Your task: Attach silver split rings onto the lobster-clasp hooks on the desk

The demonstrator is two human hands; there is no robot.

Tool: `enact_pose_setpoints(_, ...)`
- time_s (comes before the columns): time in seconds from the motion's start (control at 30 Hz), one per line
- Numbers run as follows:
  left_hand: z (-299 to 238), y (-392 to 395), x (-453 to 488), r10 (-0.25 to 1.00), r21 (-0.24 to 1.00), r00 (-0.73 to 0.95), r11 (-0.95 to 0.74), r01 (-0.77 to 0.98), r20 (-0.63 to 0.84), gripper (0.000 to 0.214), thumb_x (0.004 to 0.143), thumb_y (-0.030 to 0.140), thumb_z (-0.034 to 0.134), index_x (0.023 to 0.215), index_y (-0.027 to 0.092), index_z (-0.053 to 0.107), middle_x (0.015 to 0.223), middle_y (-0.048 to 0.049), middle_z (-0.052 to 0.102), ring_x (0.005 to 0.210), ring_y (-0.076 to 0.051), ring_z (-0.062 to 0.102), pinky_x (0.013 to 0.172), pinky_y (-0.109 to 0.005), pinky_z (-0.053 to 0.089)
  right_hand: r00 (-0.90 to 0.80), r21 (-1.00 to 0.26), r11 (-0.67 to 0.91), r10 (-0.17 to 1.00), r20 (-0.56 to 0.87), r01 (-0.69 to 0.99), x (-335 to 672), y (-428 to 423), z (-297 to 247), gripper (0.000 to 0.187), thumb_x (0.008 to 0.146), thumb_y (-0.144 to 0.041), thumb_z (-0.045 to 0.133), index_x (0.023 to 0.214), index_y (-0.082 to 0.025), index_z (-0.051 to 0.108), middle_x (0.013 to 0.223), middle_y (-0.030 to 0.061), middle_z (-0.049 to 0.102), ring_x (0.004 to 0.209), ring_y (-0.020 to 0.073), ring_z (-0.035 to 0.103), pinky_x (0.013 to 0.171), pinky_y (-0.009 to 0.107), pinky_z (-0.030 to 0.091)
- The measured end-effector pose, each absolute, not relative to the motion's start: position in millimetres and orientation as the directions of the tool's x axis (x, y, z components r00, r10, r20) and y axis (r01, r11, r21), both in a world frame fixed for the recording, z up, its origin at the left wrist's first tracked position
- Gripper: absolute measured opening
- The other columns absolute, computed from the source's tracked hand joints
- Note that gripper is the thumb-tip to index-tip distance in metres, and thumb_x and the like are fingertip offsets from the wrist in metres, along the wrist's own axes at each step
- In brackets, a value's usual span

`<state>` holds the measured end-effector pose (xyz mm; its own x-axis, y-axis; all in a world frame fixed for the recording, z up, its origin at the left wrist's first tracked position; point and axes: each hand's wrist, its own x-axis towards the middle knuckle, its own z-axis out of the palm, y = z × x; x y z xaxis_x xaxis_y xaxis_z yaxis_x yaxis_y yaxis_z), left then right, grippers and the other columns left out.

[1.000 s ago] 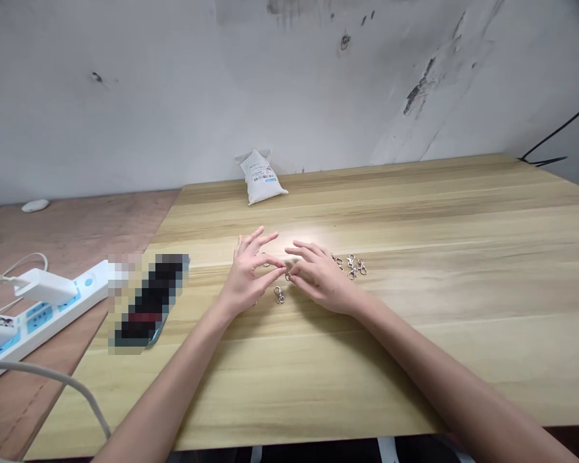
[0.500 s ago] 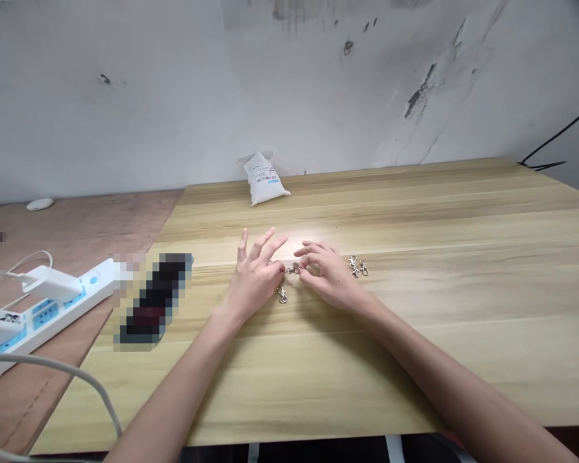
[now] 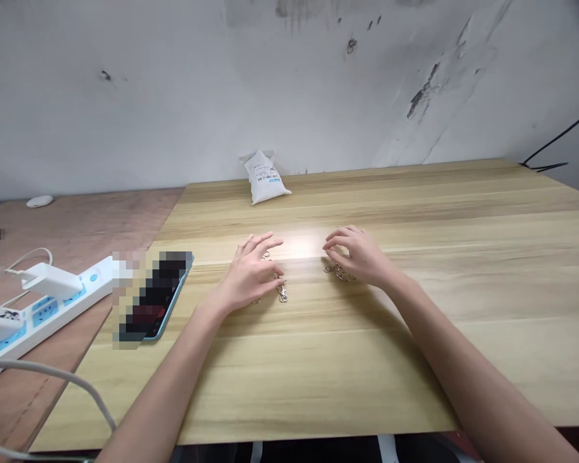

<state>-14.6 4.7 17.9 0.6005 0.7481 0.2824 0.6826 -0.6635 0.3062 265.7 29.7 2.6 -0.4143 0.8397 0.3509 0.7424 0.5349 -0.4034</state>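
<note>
My left hand point(image 3: 249, 273) rests low over the table with its fingers spread and its thumb apart. Nothing shows clearly gripped in it. Small metal rings point(image 3: 266, 255) peek out around its fingers, partly hidden by them. Just by the thumb lies a silver lobster clasp point(image 3: 282, 294). To the right, my right hand point(image 3: 359, 255) hangs with bent, loosely parted fingers above a small group of silver lobster clasps point(image 3: 341, 274). Its fingertips are close to these clasps, and the hand partly covers them.
A phone point(image 3: 166, 292), partly blurred out, lies left of my left hand. A white power strip point(image 3: 43, 315) with plugged-in chargers sits on the brown surface further left. At the back, a white plastic packet point(image 3: 266, 180) stands near the wall. A grey cable point(image 3: 77, 373) curves across the lower left.
My hands have moved apart from where they met over a small clasp. The right one has shifted right, over the clasps; the left has opened its pinch and lowered slightly.
</note>
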Motion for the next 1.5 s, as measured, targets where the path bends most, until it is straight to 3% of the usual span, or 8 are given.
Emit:
enact_pose_setpoints(0.13, 18, 10, -29, 0.804, 0.358, 0.541, -0.594, 0.720, 0.245, 0.013, 0.085, 0.035, 0.065, 0.092, 0.028, 0.073, 0.141, -0.0049, 0.053, 0.141, -0.030, 0.034, 0.117, -0.062, 0.021, -0.500, -0.368, 0.551, 0.834, 0.232, 0.749, 279, 27, 14, 0.018, 0.088, -0.031, 0.058, 0.084, -0.022, 0.073, 0.091, 0.0074, 0.068, 0.089, 0.0238, 0.058, 0.081, 0.040, 0.041)
enact_pose_setpoints(0.3, 10, 21, -44, 0.825, 0.241, 0.488, -0.555, 0.796, 0.285, 0.014, 0.083, 0.034, 0.067, 0.094, 0.028, 0.074, 0.136, -0.0063, 0.057, 0.139, -0.031, 0.037, 0.116, -0.063, 0.019, -0.542, -0.323, 0.563, 0.825, 0.161, 0.760, 276, 22, 18, 0.010, 0.081, -0.027, 0.067, 0.076, -0.026, 0.075, 0.086, 0.0054, 0.065, 0.086, 0.0225, 0.056, 0.079, 0.039, 0.041)
enact_pose_setpoints(0.57, 1, 23, -36, 0.793, 0.138, 0.505, -0.574, 0.807, 0.342, 0.011, 0.086, 0.034, 0.065, 0.089, 0.029, 0.075, 0.131, -0.0056, 0.061, 0.134, -0.029, 0.044, 0.116, -0.061, 0.023, -0.582, -0.163, 0.632, 0.767, 0.271, 0.758, 255, 20, 9, 0.025, 0.084, -0.015, 0.059, 0.064, -0.023, 0.072, 0.075, 0.0038, 0.065, 0.078, 0.0193, 0.055, 0.087, 0.039, 0.040)
enact_pose_setpoints(0.83, -4, 24, -29, 0.718, 0.054, 0.552, -0.629, 0.776, 0.425, 0.017, 0.089, 0.028, 0.060, 0.078, 0.025, 0.071, 0.121, -0.0041, 0.067, 0.128, -0.028, 0.050, 0.114, -0.058, 0.026, -0.586, -0.020, 0.643, 0.710, 0.391, 0.766, 226, 18, -7, 0.026, 0.091, -0.017, 0.053, 0.072, -0.019, 0.072, 0.073, 0.0031, 0.069, 0.077, 0.0174, 0.058, 0.095, 0.035, 0.036)
enact_pose_setpoints(1.0, -2, 18, -20, 0.713, 0.172, 0.529, -0.656, 0.735, 0.461, 0.011, 0.081, 0.018, 0.064, 0.071, 0.021, 0.062, 0.107, -0.0002, 0.073, 0.114, -0.023, 0.060, 0.114, -0.054, 0.028, -0.589, 0.003, 0.633, 0.718, 0.371, 0.774, 225, 17, -9, 0.029, 0.094, -0.017, 0.051, 0.074, -0.019, 0.071, 0.074, 0.0038, 0.070, 0.075, 0.0171, 0.060, 0.091, 0.035, 0.034)
enact_pose_setpoints(1.17, -6, 17, -14, 0.732, 0.353, 0.497, -0.669, 0.655, 0.465, 0.012, 0.077, 0.012, 0.067, 0.073, 0.021, 0.060, 0.083, 0.0032, 0.074, 0.095, -0.019, 0.064, 0.113, -0.049, 0.033, -0.571, -0.138, 0.651, 0.733, 0.370, 0.746, 228, 17, -11, 0.025, 0.095, -0.018, 0.052, 0.077, -0.019, 0.069, 0.076, 0.0020, 0.072, 0.069, 0.0152, 0.061, 0.091, 0.034, 0.035)
enact_pose_setpoints(1.37, -9, 17, -13, 0.728, 0.430, 0.472, -0.679, 0.595, 0.497, 0.009, 0.086, 0.015, 0.062, 0.085, 0.021, 0.068, 0.082, -0.0016, 0.073, 0.094, -0.020, 0.063, 0.084, -0.034, 0.053, -0.480, -0.430, 0.625, 0.779, 0.404, 0.651, 222, 13, -15, 0.017, 0.099, -0.024, 0.048, 0.094, -0.021, 0.064, 0.061, -0.0028, 0.068, 0.053, 0.0124, 0.056, 0.089, 0.033, 0.039)
enact_pose_setpoints(1.5, -10, 17, -12, 0.695, 0.404, 0.485, -0.710, 0.576, 0.531, 0.012, 0.089, 0.016, 0.060, 0.094, 0.021, 0.070, 0.086, -0.0024, 0.074, 0.092, -0.019, 0.063, 0.078, -0.032, 0.054, -0.462, -0.529, 0.623, 0.782, 0.418, 0.576, 219, 13, -17, 0.015, 0.097, -0.021, 0.049, 0.097, -0.021, 0.065, 0.079, 0.0000, 0.074, 0.060, 0.0115, 0.062, 0.088, 0.033, 0.039)
